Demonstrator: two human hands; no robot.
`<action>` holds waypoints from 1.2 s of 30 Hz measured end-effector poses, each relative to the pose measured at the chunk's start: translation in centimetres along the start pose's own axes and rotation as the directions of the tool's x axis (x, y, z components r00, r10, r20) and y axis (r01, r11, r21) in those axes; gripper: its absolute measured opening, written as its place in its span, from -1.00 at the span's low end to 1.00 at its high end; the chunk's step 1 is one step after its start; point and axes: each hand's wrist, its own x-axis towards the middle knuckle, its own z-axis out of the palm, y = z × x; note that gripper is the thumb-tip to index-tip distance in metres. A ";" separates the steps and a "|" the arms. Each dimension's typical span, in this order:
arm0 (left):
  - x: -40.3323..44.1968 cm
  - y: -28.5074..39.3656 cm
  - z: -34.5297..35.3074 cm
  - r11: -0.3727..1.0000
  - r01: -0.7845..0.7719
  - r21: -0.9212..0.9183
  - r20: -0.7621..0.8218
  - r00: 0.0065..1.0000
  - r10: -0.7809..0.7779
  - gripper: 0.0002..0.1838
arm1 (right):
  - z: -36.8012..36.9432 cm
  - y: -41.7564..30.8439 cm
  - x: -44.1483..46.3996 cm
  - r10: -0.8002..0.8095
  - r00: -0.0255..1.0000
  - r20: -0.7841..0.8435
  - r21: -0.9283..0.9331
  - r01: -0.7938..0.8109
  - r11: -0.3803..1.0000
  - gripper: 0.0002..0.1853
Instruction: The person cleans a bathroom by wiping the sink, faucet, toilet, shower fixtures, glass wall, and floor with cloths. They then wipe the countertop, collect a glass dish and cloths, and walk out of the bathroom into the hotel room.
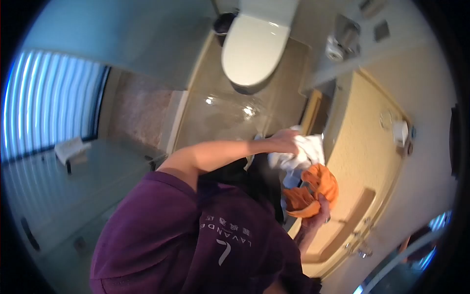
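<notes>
Glass panels [112, 181] are filling much of the left side; slatted blinds [54, 98] are glowing at far left. Beige counter [360, 137] is running along the right, smooth-topped. Grey floor [205, 117] is stretching up the middle and throwing back highlights; can't tell if it's wet or just glossy. A purple shirt [161, 240] is covering the person's torso, right beside the counter. Toilet [254, 54] is sitting ahead, lid looking closed. Recessed basin [360, 208] is taking up the counter's near end.

Current step, judging by the hands: handling two cloths at once. Orange cloth [323, 183] is bunching up by the counter's front edge; can't tell if it's wrapping anything. White cloth [308, 148] is hanging loosely just ahead of it, edges blurring. Left hand [285, 141] is gripping the white one, fingers bending over it. Right hand [320, 211] is holding the orange one from below, thumb showing, other fingers mostly hiding. My read: next move is calling for a firm hold on both, loose folds kept apart.

Smaller stuff: bin [224, 23] is standing beside the toilet, faucet [360, 247] is sitting at the basin's back edge, paper roll [336, 51] is hanging on the wall, white container [400, 133] is standing at the counter's back.
</notes>
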 end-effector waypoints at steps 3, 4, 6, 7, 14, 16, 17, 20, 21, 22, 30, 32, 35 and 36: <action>-9.6 -3.8 -6.5 0.872 0.387 -0.298 -0.206 0.866 -0.455 -0.43 | -0.6 -0.7 4.3 -0.173 0.985 0.028 -0.147 0.175 0.973 -0.44; -12.2 -5.1 -7.7 0.827 0.371 -0.423 -0.238 0.835 -0.496 -0.40 | 0.8 -2.6 4.4 -0.140 0.987 0.080 -0.204 0.154 0.967 -0.44; -18.0 -4.6 -9.5 0.809 0.299 -0.506 -0.429 0.727 -0.537 -0.32 | 0.1 -5.3 7.5 -0.095 0.993 0.070 -0.278 0.111 0.954 -0.45; -20.7 -3.2 -10.0 0.805 0.127 -0.580 -0.427 0.793 -0.434 -0.30 | -2.3 -6.0 10.4 -0.079 0.997 0.014 -0.296 0.079 0.952 -0.46; -31.6 -4.0 -5.7 0.541 -0.167 -0.824 -0.523 0.593 -0.612 -0.23 | -6.8 -14.2 27.5 -0.385 0.793 0.472 -0.819 0.556 0.143 -0.41; -31.5 -5.3 -3.7 0.543 -0.350 -0.763 -0.636 0.558 -0.534 -0.26 | -0.9 -13.0 26.9 -0.436 0.608 0.663 -0.740 0.622 -0.257 -0.43; -31.8 -5.5 -2.9 0.530 -0.371 -0.762 -0.641 0.545 -0.540 -0.26 | 2.4 -12.5 24.9 -0.427 0.503 0.751 -0.659 0.599 -0.455 -0.43; -32.1 -4.5 -2.7 0.574 -0.426 -0.699 -0.711 0.495 -0.499 -0.31 | 12.8 -6.2 23.4 -0.082 0.527 0.846 -0.529 0.848 0.000 -0.63; -32.3 -2.7 -3.2 0.572 -0.464 -0.677 -0.735 0.477 -0.482 -0.29 | 18.6 -3.4 17.6 0.132 0.542 0.830 -0.557 0.797 0.231 -0.65; -32.2 -2.2 -3.9 0.568 -0.475 -0.672 -0.739 0.482 -0.471 -0.32 | 22.4 -0.3 14.1 0.309 0.500 0.809 -0.580 0.764 0.281 -0.61; -35.9 -6.3 -10.6 0.778 -0.223 -0.588 -0.805 0.254 -0.536 -0.60 | 38.7 22.4 -2.8 0.836 -0.005 0.549 -0.720 0.506 0.476 -0.36; -38.6 -10.0 -12.8 0.658 -0.539 -0.526 -0.808 0.073 -0.585 -0.62 | 41.6 26.9 -4.3 0.901 0.068 0.429 -0.818 0.451 0.355 -0.40; -44.5 -13.2 -16.5 0.316 -0.893 -0.320 -0.724 0.015 -0.690 -0.62 | 46.3 33.8 -7.1 0.889 0.305 0.343 -0.908 0.351 0.230 -0.48; -47.3 -14.4 -16.9 0.304 -0.879 -0.367 -0.736 0.075 -0.673 -0.59 | 47.5 35.5 -8.1 0.850 0.315 0.422 -0.866 0.417 0.275 -0.55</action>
